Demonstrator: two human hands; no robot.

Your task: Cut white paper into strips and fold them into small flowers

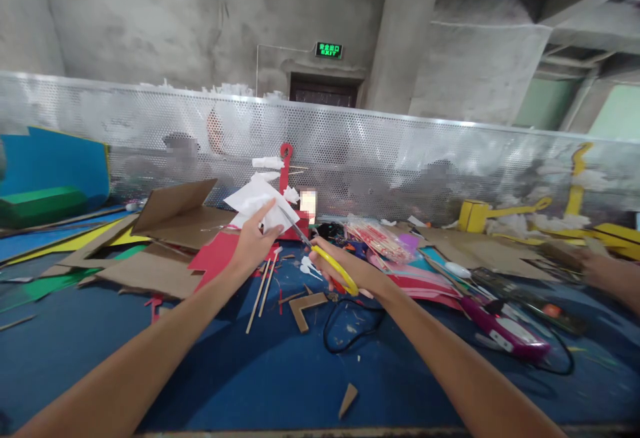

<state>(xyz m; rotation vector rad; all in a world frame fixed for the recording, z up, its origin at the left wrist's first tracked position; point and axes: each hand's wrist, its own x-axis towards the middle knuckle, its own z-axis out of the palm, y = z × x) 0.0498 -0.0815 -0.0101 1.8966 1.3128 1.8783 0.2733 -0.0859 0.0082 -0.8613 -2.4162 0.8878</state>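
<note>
The white paper (250, 197) is in your left hand (255, 237), up over the blue table (235, 385) and in front of the metal mesh screen (380, 158). It lies up and to the left of your right hand (345, 261), which holds the scissors (341, 271) by their yellow handles. The scissors' long way runs slantwise, from the handles up and left to the paper. Their blades meet the right side of the paper in this view, but you cannot tell if the paper sits between them. Your left hand is the nearer one, as it is right at the paper's low edge.

Your left pointer finger lies on the paper and your thumb is lower down, with a small gap showing between them. They hold the paper, but how hard they squeeze is not clear. Your right fingers are curled around the handles. How wide the blades are apart is too small to see.

Under your hands, two thin wooden sticks (256, 298) lie side by side, slanting. A bent piece of cardboard (299, 315) is just beside them, to the right, near a black cord (327, 338).
</note>
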